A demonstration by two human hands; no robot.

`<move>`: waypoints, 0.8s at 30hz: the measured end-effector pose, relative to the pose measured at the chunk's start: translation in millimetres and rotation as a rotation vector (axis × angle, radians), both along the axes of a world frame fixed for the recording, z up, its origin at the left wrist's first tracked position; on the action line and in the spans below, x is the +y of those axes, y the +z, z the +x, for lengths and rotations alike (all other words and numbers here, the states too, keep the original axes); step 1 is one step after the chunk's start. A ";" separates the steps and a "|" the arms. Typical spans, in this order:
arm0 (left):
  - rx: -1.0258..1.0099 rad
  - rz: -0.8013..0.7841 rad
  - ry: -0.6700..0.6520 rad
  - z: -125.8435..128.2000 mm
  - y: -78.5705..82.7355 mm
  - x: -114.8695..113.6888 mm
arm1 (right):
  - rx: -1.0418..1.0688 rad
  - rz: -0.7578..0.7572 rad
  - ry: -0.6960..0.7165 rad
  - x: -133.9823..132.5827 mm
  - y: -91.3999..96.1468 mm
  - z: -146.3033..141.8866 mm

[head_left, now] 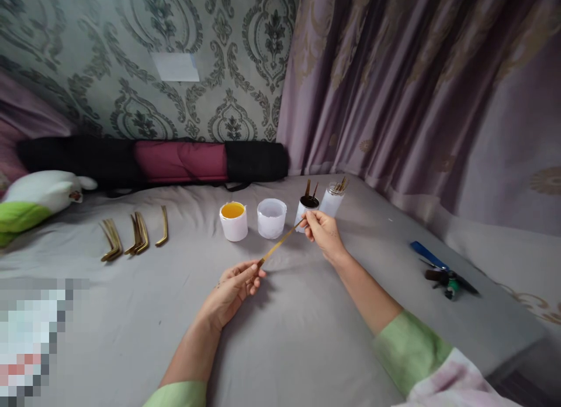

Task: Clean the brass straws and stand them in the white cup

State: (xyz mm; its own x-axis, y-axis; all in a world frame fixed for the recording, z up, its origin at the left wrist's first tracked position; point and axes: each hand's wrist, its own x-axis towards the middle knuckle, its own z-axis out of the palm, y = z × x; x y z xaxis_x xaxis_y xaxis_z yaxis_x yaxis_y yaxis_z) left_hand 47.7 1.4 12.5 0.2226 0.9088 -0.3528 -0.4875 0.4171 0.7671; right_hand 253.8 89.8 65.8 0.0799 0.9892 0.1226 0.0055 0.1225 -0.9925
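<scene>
A thin bamboo strip (279, 244) stretches between both my hands above the grey bed sheet. My left hand (236, 284) pinches its near end. My right hand (323, 232) pinches the far end, close to a white cup of dark liquid (307, 208) that has sticks standing in it. Beside that cup are an empty white cup (272, 218), a cup of yellow liquid (234, 220) and a clear cup holding sticks (332, 201).
Several bent bamboo strips (131, 235) lie to the left on the sheet (307, 337). A blue knife and small dark tools (442, 271) rest at the right. A black and maroon roll (175, 160) lies along the wall, a plush toy (35, 199) far left, curtains on the right.
</scene>
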 end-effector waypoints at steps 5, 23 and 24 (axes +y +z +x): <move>-0.027 -0.018 0.027 -2.2 0.5 0.9 | -0.007 0.000 -0.031 1.5 4.2 5.2; -0.187 -0.132 0.170 -9.1 3.7 4.5 | -0.034 0.113 -0.184 11.8 39.9 50.9; -0.194 -0.129 0.170 -9.4 3.1 4.6 | -0.034 0.118 -0.192 12.8 41.9 52.8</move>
State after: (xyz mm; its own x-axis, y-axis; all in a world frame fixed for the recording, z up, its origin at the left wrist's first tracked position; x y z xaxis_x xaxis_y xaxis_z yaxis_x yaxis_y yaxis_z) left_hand 38.3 6.0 15.6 0.1456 0.8891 -0.4339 -0.6909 0.4053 0.5987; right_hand 306.6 102.6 107.7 0.2596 0.9347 0.2429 0.0737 0.2316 -0.9700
